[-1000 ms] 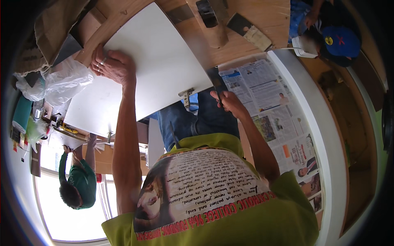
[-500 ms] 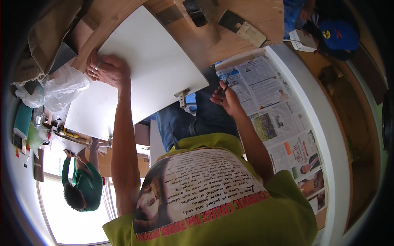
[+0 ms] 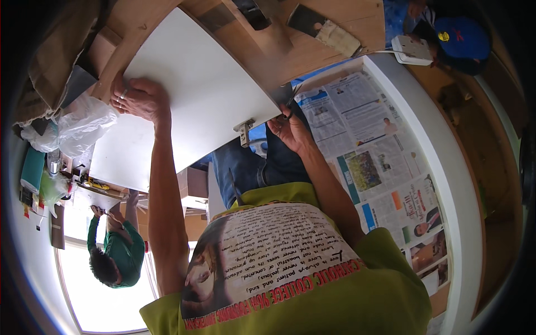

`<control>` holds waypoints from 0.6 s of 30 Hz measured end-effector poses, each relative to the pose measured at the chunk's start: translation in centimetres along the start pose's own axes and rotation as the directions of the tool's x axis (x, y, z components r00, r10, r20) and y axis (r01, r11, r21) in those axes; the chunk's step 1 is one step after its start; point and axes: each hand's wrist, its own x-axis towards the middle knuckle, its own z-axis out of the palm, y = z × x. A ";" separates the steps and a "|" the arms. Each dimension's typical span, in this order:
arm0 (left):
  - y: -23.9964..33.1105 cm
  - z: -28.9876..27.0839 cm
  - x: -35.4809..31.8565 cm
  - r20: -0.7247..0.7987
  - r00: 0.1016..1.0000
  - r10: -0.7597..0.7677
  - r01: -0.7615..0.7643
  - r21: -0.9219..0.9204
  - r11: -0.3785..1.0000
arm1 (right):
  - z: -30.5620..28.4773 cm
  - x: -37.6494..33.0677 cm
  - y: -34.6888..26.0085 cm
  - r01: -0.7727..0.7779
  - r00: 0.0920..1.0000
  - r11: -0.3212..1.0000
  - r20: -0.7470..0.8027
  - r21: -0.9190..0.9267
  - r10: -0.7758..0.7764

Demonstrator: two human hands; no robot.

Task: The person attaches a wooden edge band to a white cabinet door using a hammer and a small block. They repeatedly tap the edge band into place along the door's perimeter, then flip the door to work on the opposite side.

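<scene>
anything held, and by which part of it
The right hand holds a dark tool by its near end. The left hand touches the board; a grip cannot be told

Wht flat panel [image 3: 190, 95] w/ metal hinge [image 3: 244, 132] on nr edge.

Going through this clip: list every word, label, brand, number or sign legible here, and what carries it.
Yellow-green T-shirt: red capitals and black lines of script, upside down in the view; wording withheld.
Newspaper sheets: some larger headline print, wording withheld; the body columns are too small to read.
Blue cap: a red mark and a round yellow badge, any lettering on it too small to read.
White panel: no lettering visible.
</scene>
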 end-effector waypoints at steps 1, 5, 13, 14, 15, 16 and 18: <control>-0.2 0.1 -0.1 0.005 1.000 0.005 -0.005 0.001 1.000 | -0.3 0.1 0.1 0.002 1.000 1.000 0.028 0.022 -0.003; 0.3 -0.1 0.1 -0.019 1.000 0.012 -0.012 -0.033 0.999 | -1.2 0.5 0.6 0.010 0.997 0.997 0.080 0.080 -0.016; 0.5 -0.1 0.1 -0.054 0.999 0.005 -0.007 -0.037 0.999 | -1.7 0.3 1.0 -0.011 1.000 1.000 0.017 -0.016 0.011; 0.4 -0.1 0.0 -0.058 0.998 0.004 -0.007 -0.045 0.999 | -1.8 0.3 1.0 -0.015 1.000 0.999 0.003 -0.034 0.015; 0.4 0.0 0.1 -0.063 0.998 0.007 -0.010 -0.053 0.999 | -2.0 0.5 1.1 -0.020 1.000 0.999 -0.009 -0.049 0.020; 0.3 -0.1 0.1 -0.031 1.000 0.001 -0.003 -0.053 0.999 | -2.1 0.7 1.2 -0.016 1.000 0.999 0.004 -0.048 0.016; 0.2 -0.2 0.0 0.036 0.999 -0.013 0.014 -0.050 0.999 | -2.3 0.9 1.3 -0.010 1.000 0.999 0.028 -0.046 0.011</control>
